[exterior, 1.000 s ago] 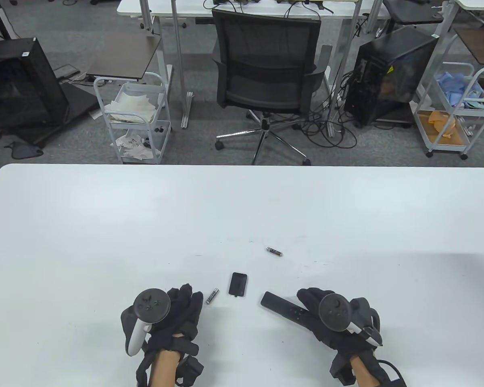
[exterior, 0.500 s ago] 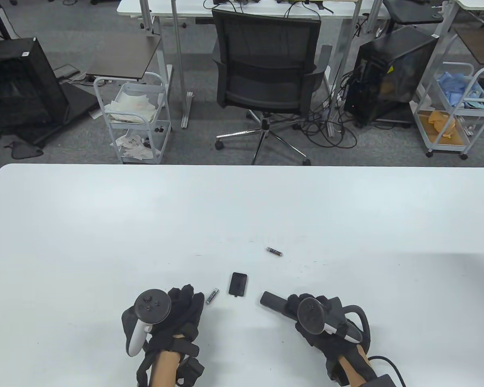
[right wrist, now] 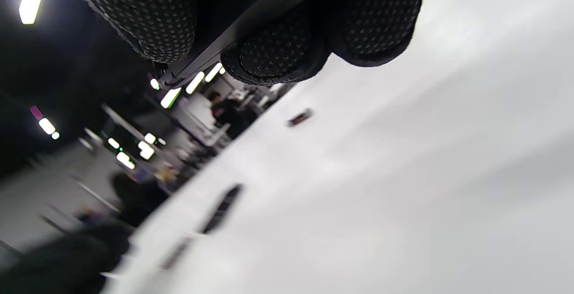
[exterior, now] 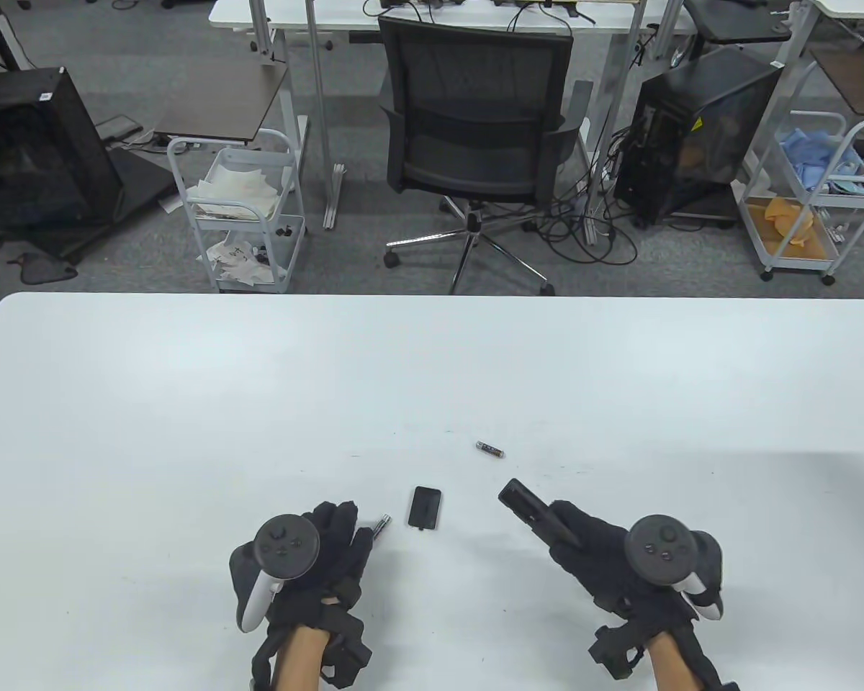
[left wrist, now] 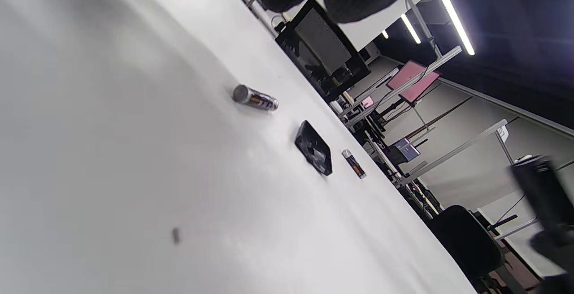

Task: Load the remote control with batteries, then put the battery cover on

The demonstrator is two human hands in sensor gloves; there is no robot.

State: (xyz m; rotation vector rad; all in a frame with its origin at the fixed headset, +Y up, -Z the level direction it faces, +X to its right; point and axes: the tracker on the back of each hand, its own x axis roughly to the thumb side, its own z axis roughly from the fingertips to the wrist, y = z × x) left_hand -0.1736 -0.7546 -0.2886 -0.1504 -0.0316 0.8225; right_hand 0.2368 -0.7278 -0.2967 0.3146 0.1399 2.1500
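Observation:
My right hand (exterior: 572, 533) grips the black remote control (exterior: 525, 505) and holds it above the table, its far end pointing up-left. In the right wrist view my fingers (right wrist: 278, 56) wrap the remote (right wrist: 251, 11). My left hand (exterior: 338, 529) rests on the table, empty, its fingertips just short of the near battery (exterior: 381, 524). The left wrist view shows that battery (left wrist: 255, 98) lying free. The black battery cover (exterior: 425, 507) lies between my hands. The second battery (exterior: 489, 449) lies farther back, beyond the remote's tip.
The white table (exterior: 187, 403) stretches wide around the parts. An office chair (exterior: 475, 137) and two wire carts (exterior: 241, 209) stand on the floor beyond the far edge.
My right hand closed around the remote, lifted it off the table and swung it to the right. My left hand slid a little right, up to the near battery.

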